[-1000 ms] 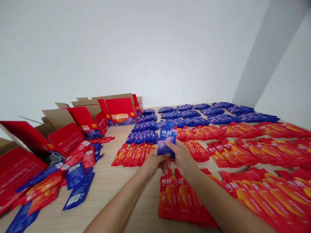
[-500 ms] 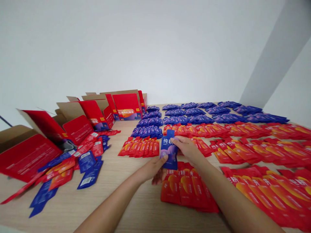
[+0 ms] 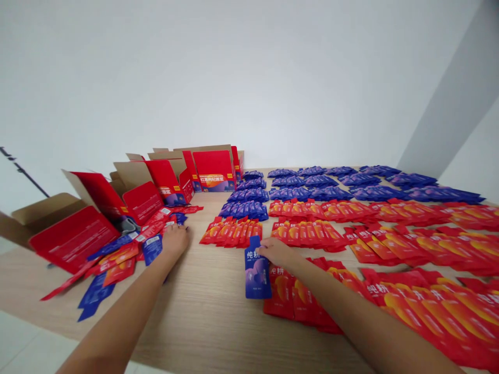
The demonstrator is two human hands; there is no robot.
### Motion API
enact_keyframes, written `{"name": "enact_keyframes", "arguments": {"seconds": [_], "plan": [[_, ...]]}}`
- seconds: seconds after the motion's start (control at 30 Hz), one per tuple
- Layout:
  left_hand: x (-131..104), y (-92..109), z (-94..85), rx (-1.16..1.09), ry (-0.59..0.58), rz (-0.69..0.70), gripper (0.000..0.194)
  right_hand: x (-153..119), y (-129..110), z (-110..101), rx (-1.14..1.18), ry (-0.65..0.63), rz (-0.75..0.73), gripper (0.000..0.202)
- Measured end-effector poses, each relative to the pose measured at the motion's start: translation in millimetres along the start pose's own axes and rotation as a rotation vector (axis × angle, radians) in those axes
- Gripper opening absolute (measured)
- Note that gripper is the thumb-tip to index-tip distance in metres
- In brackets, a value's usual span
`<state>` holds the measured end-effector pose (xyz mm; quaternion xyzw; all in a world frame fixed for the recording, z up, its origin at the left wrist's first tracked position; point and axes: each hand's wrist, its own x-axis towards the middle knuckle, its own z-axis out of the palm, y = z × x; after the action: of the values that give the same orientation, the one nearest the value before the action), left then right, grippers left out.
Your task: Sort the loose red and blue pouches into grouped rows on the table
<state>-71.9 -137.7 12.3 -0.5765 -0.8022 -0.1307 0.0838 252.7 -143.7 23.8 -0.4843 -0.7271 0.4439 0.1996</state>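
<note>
My right hand (image 3: 275, 250) is closed on the upper edge of a blue drink pouch (image 3: 256, 278), its printed front facing me. The pouch hangs upright just left of a fan of red pouches (image 3: 283, 296) and overlaps its edge. Over on the left, my left hand (image 3: 175, 240) lies on the loose heap, by some blue pouches (image 3: 153, 248) with barcode backs. Its fingers point down and away and are mostly hidden, so I cannot see whether they grip a pouch.
Open red cartons (image 3: 214, 169) stand along the left and back of the wooden table (image 3: 210, 317). Loose red pouches (image 3: 120, 272) lie before the nearest carton. Rows of blue pouches (image 3: 292, 193) fill the back right, with red rows (image 3: 393, 244) in front. A wall stands behind.
My left hand has let go of the blue pouch and moved left to the loose heap. My right hand has brought that pouch slightly lower and nearer. The view has shifted slightly left.
</note>
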Motion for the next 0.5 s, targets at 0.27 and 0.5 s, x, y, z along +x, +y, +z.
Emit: {"name": "enact_keyframes", "arguments": {"seconds": [0.27, 0.5], "plan": [[16.2, -4.0, -7.8, 0.052, 0.073, 0.173, 0.025, -17.8, -0.1, -2.4, -0.098, 0.158, -0.122, 0.013], [23.8, 43.9, -39.7, -0.164, 0.361, 0.1, 0.027, -30.3, -9.4, -22.1, -0.056, 0.264, -0.212, 0.025]]}}
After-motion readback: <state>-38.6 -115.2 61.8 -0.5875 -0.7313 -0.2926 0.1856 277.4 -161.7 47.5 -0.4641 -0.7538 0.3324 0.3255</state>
